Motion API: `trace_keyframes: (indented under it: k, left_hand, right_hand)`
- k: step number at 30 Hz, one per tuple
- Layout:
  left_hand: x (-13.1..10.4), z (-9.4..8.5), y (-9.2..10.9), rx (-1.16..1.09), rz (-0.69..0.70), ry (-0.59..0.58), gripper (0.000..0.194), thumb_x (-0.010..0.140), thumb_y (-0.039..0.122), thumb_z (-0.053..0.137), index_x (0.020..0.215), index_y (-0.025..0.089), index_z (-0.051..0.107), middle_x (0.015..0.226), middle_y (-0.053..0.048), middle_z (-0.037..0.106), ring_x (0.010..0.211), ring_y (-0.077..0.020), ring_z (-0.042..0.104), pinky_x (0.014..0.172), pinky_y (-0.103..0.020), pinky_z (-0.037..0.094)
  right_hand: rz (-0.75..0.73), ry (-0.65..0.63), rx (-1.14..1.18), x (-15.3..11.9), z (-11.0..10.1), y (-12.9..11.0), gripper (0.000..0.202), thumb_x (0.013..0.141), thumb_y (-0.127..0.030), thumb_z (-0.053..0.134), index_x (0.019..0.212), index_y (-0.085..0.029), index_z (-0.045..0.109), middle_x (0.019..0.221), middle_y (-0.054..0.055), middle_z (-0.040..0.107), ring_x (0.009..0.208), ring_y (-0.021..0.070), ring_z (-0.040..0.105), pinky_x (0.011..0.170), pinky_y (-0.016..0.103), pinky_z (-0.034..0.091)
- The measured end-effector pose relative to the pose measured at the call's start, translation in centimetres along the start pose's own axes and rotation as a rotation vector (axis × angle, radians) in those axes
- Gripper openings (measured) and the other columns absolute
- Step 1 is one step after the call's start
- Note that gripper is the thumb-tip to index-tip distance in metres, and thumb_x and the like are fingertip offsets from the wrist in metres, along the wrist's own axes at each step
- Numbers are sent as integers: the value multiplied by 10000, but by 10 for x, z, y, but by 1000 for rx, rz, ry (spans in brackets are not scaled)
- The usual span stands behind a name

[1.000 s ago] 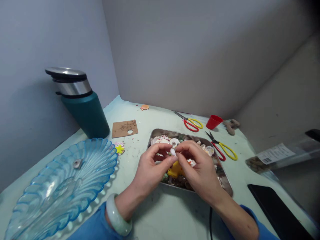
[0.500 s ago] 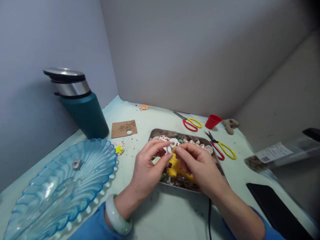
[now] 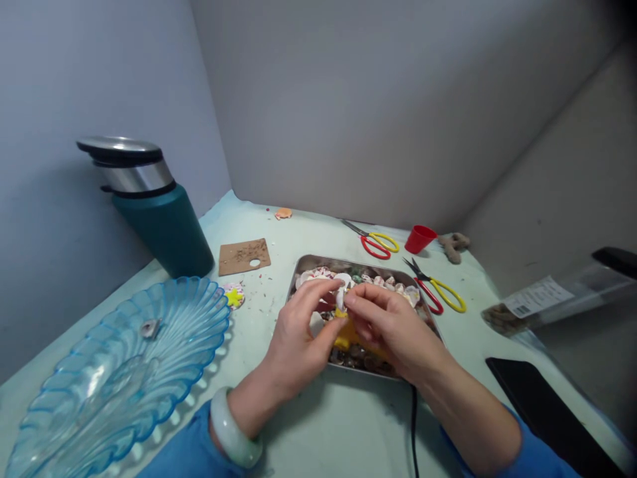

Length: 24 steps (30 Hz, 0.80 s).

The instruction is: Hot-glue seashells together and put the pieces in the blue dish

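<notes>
My left hand (image 3: 303, 330) holds a small white shell-like piece (image 3: 341, 297) between thumb and index finger. The fingertips of my right hand (image 3: 385, 325) are pinched together against the same piece from the right. Both hands hover over a metal tray (image 3: 294, 279) filled with shells and small stones. Inside the tray, partly covered by my hands, lies a yellow tool (image 3: 343, 340) that looks like a glue gun. A black cord (image 3: 413, 425) runs from under my right hand towards me.
On the left are a blue scalloped dish (image 3: 184, 372), a teal bottle (image 3: 169, 229) and a brown card (image 3: 233, 259). Two pairs of scissors (image 3: 381, 244), a red cup (image 3: 419, 239), a ginger-like root (image 3: 452, 247), a labelled bag (image 3: 537, 299) and a black flat object (image 3: 532, 392) lie right.
My right fingertips have come up against the white piece, which has shifted slightly right and turned more upright. More of the yellow tool is covered. The whole view has shifted slightly.
</notes>
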<state>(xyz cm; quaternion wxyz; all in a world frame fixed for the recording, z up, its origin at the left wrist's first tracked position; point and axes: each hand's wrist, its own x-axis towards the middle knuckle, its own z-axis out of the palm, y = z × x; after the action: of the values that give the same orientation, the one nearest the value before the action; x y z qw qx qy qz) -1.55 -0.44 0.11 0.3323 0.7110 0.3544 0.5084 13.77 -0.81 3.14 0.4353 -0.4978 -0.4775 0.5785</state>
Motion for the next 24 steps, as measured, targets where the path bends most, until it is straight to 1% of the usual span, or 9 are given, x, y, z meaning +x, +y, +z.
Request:
trace_keyframes:
  k: [4,7,10,13,17,20,24]
  left_hand:
    - [1,-1,-1,-145,-110,-38,332,864,176,590,1194,209,597,1217,-98,597,936,-176,632,838,-306,538]
    - [2,-2,0,-205,-147,-18,268,879,197,575,1140,194,636,1160,-96,633,999,-192,625,839,-285,528]
    - [3,-2,1,-235,-194,5,226,873,211,587,1082,181,667,1123,-93,662,1037,-202,619,834,-268,523]
    - [5,-2,2,-259,-231,-9,224,868,229,597,1070,174,677,1126,-95,674,1023,-207,629,825,-280,528]
    - [5,-1,0,-270,-264,-14,233,863,248,602,1068,168,678,1112,-96,686,979,-213,644,809,-306,536]
    - [5,-1,0,-264,-270,2,227,856,248,608,1053,158,677,1091,-95,689,943,-204,647,797,-304,537]
    - [5,-1,-1,-264,-286,8,236,849,254,616,1053,151,674,1082,-100,686,888,-189,647,769,-294,535]
  right_hand:
    - [-86,54,-103,-1,1,1,236,786,-397,645,723,-188,554,518,-86,414,457,71,330,442,203,256]
    - [-147,68,-198,-2,3,0,183,784,-358,631,747,-189,572,596,-61,473,497,84,372,456,214,295]
    - [-182,59,-233,-3,3,-2,147,796,-333,609,762,-192,582,590,-62,462,500,92,380,457,218,310]
    - [-200,49,-229,-3,3,-2,148,804,-328,606,758,-190,583,563,-72,435,492,88,368,452,214,307]
    - [-177,47,-219,-2,2,0,159,811,-341,615,775,-189,584,594,-63,473,505,85,380,459,212,314]
    - [-164,51,-230,-2,2,1,165,818,-349,614,785,-191,579,638,-53,506,531,85,404,477,213,330]
    - [-167,67,-245,-3,2,3,157,819,-340,610,781,-192,575,654,-50,515,549,86,415,494,215,336]
